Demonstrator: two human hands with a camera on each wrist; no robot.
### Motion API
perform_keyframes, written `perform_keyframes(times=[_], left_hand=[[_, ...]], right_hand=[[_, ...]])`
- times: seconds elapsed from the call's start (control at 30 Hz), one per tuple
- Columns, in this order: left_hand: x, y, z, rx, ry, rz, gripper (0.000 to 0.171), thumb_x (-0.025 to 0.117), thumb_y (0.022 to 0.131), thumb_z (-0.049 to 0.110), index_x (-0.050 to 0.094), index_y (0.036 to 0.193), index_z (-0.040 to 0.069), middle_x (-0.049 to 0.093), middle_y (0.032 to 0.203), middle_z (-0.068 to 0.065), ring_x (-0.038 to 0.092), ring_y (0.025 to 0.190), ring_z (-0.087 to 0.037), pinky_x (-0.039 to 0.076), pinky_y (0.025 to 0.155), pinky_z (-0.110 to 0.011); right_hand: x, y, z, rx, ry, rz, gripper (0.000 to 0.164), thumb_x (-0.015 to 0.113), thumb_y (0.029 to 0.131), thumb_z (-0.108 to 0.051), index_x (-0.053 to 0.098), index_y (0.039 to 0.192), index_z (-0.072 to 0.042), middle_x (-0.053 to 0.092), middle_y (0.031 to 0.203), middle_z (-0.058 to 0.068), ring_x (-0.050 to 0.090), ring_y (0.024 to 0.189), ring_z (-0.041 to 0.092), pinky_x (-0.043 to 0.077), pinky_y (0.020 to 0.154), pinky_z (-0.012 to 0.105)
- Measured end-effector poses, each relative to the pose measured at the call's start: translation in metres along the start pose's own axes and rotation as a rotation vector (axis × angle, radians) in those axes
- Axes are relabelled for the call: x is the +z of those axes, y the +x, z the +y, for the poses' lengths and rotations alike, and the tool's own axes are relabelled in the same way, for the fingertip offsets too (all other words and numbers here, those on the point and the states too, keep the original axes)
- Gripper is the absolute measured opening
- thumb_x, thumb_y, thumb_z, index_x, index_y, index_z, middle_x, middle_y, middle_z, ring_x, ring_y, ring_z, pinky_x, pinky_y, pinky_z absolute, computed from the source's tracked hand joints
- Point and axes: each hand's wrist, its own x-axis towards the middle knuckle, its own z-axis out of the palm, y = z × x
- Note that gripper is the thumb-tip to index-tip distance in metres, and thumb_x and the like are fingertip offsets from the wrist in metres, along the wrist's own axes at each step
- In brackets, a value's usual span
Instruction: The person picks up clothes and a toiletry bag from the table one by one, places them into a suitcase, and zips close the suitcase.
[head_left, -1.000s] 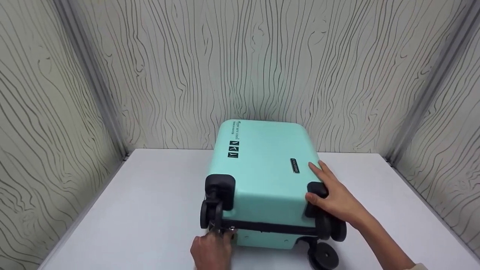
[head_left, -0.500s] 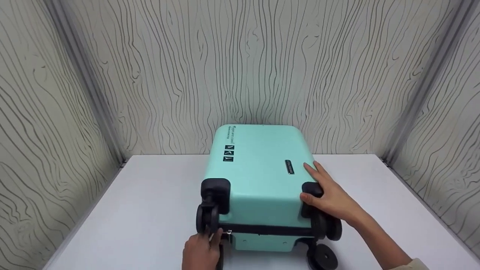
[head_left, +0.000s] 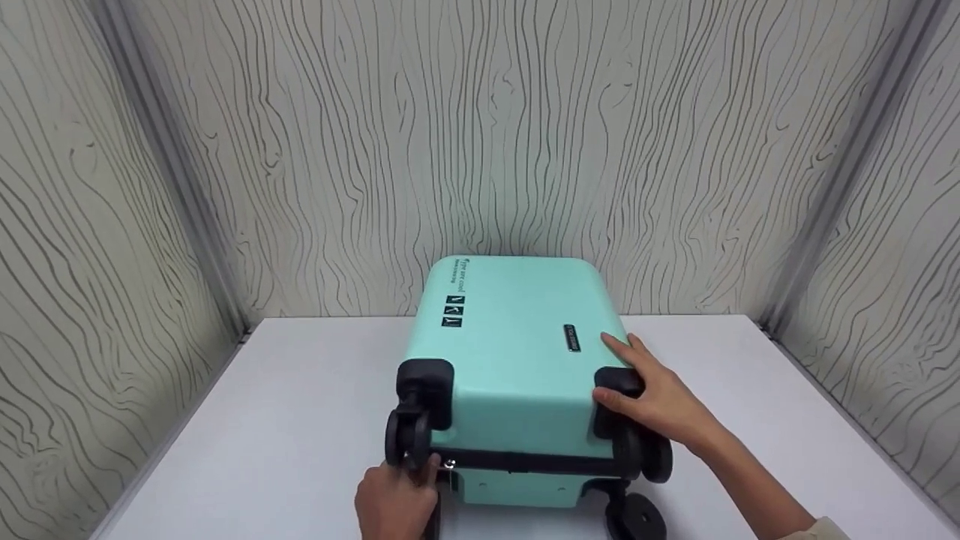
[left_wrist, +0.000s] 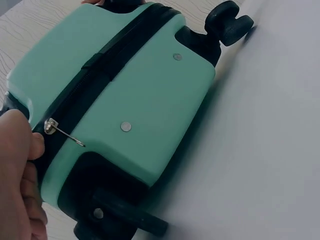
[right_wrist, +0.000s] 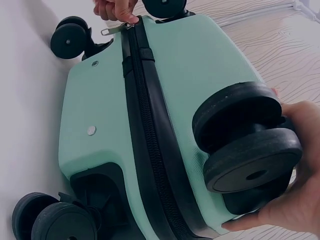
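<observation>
A mint-green suitcase (head_left: 525,322) lies with its black-cornered wheel end towards me. My left hand (head_left: 396,501) is low at its near left corner, under a black caster wheel (head_left: 409,435). In the left wrist view its fingers are curled, with fingertips (left_wrist: 36,146) right beside the metal zipper slider (left_wrist: 51,126); the slider's pull (left_wrist: 72,137) hangs free. I cannot tell what these fingers hold. My right hand (head_left: 660,397) rests across the near right corner, fingers spread along the top and side, thumb on the black corner guard (head_left: 619,381).
The suitcase is on a white table (head_left: 300,420). Walls with a wood-grain pattern (head_left: 360,150) enclose it at the back and both sides. A lower right caster (head_left: 637,516) sticks out towards me; a black zipper band (right_wrist: 150,140) crosses the wheel end.
My left hand has shifted slightly left, away from the metal slider, which stays at the same spot on the suitcase. My right hand keeps its place on the corner. The whole view has shifted slightly.
</observation>
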Motion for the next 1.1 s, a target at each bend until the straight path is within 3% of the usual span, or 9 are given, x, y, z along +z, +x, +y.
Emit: perform_keyframes(times=[0.33,0.4,0.47,0.57,0.67,0.73,0.83,0.93,1.1], left_hand=[[0.006,-0.010,0.011,0.030,0.132,0.124,0.041,0.068,0.074,0.026,0.040,0.046,0.017,0.039,0.040,0.002,0.037,0.037,-0.015,0.029,0.037,-0.032],[0.007,-0.015,0.012,0.049,0.131,0.093,0.030,0.064,0.077,0.025,0.049,0.053,0.015,0.041,0.044,0.002,0.039,0.038,-0.015,0.029,0.037,-0.032],[0.006,-0.020,0.013,0.054,0.129,0.054,0.022,0.063,0.081,0.031,0.064,0.078,0.010,0.045,0.049,0.002,0.042,0.040,-0.014,0.032,0.039,-0.033],[0.006,-0.025,0.015,0.032,0.141,-0.001,0.064,0.069,0.074,0.046,0.052,0.129,0.016,0.053,0.062,0.003,0.048,0.046,-0.013,0.036,0.042,-0.033],[0.010,-0.027,0.018,-0.004,0.144,-0.003,0.099,0.076,0.062,0.057,0.029,0.145,0.030,0.060,0.070,0.004,0.050,0.047,-0.013,0.038,0.044,-0.032],[0.013,-0.027,0.020,-0.031,0.152,0.022,0.104,0.079,0.057,0.058,0.029,0.144,0.031,0.060,0.068,0.004,0.050,0.047,-0.013,0.038,0.044,-0.032],[0.018,-0.026,0.022,-0.049,0.167,0.084,0.091,0.080,0.057,0.055,0.047,0.133,0.019,0.059,0.060,0.001,0.050,0.045,-0.016,0.038,0.043,-0.034],[0.022,-0.026,0.022,-0.038,0.186,0.135,0.068,0.081,0.057,0.053,0.064,0.104,0.006,0.054,0.053,-0.003,0.052,0.044,-0.019,0.039,0.041,-0.036],[0.028,-0.025,0.019,0.039,0.215,0.238,0.050,0.081,0.057,0.049,0.064,0.072,0.005,0.050,0.045,-0.005,0.050,0.040,-0.021,0.037,0.038,-0.036]], right_hand=[[0.001,-0.001,-0.005,-0.030,0.021,0.003,0.088,0.074,0.074,-0.046,0.029,0.147,-0.024,0.003,0.154,0.024,0.027,0.132,0.042,0.034,0.096,0.059],[0.002,-0.001,-0.006,-0.024,0.014,0.016,0.088,0.074,0.073,-0.046,0.030,0.146,-0.024,0.005,0.154,0.024,0.028,0.132,0.043,0.034,0.096,0.059],[0.003,-0.001,-0.006,-0.022,0.004,0.020,0.089,0.075,0.073,-0.047,0.030,0.146,-0.023,0.006,0.153,0.024,0.028,0.132,0.044,0.033,0.096,0.060],[0.004,-0.001,-0.007,-0.025,-0.007,0.027,0.089,0.074,0.073,-0.047,0.030,0.147,-0.023,0.006,0.153,0.026,0.026,0.132,0.046,0.032,0.097,0.062],[0.004,-0.001,-0.008,-0.029,0.002,0.038,0.089,0.075,0.073,-0.046,0.030,0.147,-0.021,0.006,0.153,0.026,0.025,0.133,0.047,0.031,0.097,0.064],[0.004,-0.001,-0.008,-0.035,0.009,0.040,0.090,0.075,0.073,-0.045,0.030,0.147,-0.020,0.006,0.153,0.026,0.025,0.133,0.047,0.030,0.098,0.064],[0.006,-0.001,-0.008,-0.043,0.009,0.036,0.090,0.075,0.074,-0.045,0.030,0.147,-0.019,0.005,0.152,0.026,0.025,0.133,0.048,0.030,0.098,0.064],[0.007,-0.001,-0.008,-0.049,0.002,0.039,0.090,0.075,0.074,-0.045,0.030,0.147,-0.019,0.005,0.152,0.027,0.025,0.133,0.048,0.031,0.098,0.064],[0.007,-0.001,-0.007,-0.064,-0.017,0.047,0.089,0.074,0.074,-0.044,0.030,0.147,-0.018,0.007,0.152,0.027,0.026,0.132,0.049,0.031,0.097,0.064]])
